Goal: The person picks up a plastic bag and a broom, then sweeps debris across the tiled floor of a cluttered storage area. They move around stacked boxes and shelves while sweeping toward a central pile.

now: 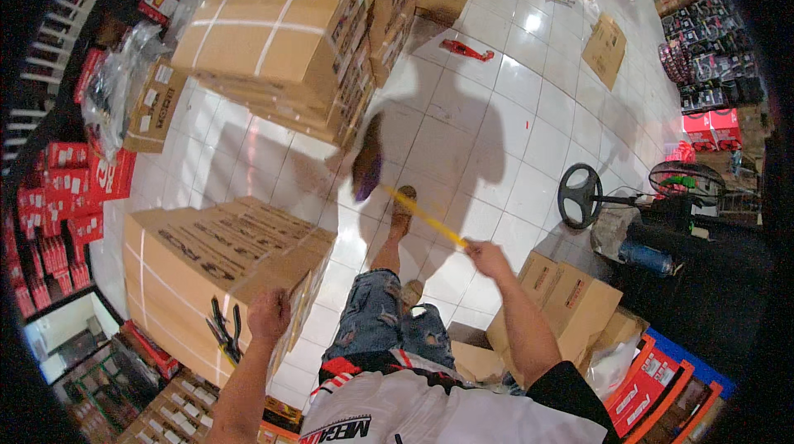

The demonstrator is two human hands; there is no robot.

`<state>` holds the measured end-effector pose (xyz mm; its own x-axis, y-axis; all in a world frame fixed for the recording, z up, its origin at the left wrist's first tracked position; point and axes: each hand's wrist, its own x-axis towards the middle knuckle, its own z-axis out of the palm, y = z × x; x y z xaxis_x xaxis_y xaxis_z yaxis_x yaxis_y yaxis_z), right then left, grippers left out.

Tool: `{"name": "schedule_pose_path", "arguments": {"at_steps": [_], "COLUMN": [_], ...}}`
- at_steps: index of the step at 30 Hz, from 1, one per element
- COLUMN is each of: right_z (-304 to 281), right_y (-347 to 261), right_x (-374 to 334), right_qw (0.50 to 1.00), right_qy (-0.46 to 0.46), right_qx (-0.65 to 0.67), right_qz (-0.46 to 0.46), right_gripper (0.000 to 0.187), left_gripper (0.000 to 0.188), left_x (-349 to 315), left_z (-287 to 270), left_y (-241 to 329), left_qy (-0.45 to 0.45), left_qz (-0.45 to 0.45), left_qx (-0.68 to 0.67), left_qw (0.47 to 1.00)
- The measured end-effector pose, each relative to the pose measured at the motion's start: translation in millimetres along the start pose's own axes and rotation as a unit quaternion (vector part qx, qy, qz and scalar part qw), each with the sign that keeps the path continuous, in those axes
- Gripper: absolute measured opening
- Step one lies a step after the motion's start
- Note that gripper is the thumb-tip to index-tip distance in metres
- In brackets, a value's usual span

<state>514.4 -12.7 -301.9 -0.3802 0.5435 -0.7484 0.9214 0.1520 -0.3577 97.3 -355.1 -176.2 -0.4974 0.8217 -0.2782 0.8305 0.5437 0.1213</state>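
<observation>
In my right hand is a broom, its thin yellow handle gripped near the upper end. The handle slants forward and left to the broom head, dark with a purple part, down at the white tiled floor near my front foot. My left hand is curled closed beside the strapped cartons on my left, and nothing shows sticking out of it. A pair of dark-handled pliers lies on those cartons close to my left forearm.
Larger strapped cartons stand ahead on the left. A red object and a flat cardboard piece lie on the floor. At right are a black steering-wheel-like ring, a fan and open cartons. Red boxes line the left.
</observation>
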Motion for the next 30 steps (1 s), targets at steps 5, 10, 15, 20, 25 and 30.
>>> {"name": "schedule_pose_path", "arguments": {"at_steps": [5,10,15,20,25,30], "right_z": [6.5,-60.8,-169.6,-250.2,-258.8,-217.1], "right_y": [-44.7,-24.9,36.9,56.8,41.5,7.4], "right_x": [74.9,167.8,223.0,238.0,226.1,180.4], "right_qw": [0.993,0.988,0.975,0.975,0.980,0.990], "right_qy": [-0.088,-0.049,-0.065,-0.025,0.014,-0.040], "right_qx": [-0.084,-0.126,-0.188,-0.197,-0.181,-0.132], "right_qz": [0.005,0.068,0.100,0.099,0.083,0.017], "right_gripper": [0.034,0.034,0.033,0.034,0.036,0.034], "left_gripper": [0.019,0.015,0.015,0.016,0.018,0.015], "left_x": [24.4,129.3,285.7,341.8,390.6,513.9], "left_z": [-18.8,-9.6,21.7,-8.7,-98.3,-185.5], "left_y": [20.3,93.6,184.4,235.3,226.9,209.0], "left_qy": [-0.136,-0.153,-0.050,-0.074,0.042,0.264], "left_qz": [-0.021,-0.022,0.044,0.092,0.267,0.149], "left_qx": [-0.029,-0.153,-0.269,-0.340,-0.194,-0.163], "left_qw": [0.990,0.976,0.961,0.933,0.943,0.939]}}
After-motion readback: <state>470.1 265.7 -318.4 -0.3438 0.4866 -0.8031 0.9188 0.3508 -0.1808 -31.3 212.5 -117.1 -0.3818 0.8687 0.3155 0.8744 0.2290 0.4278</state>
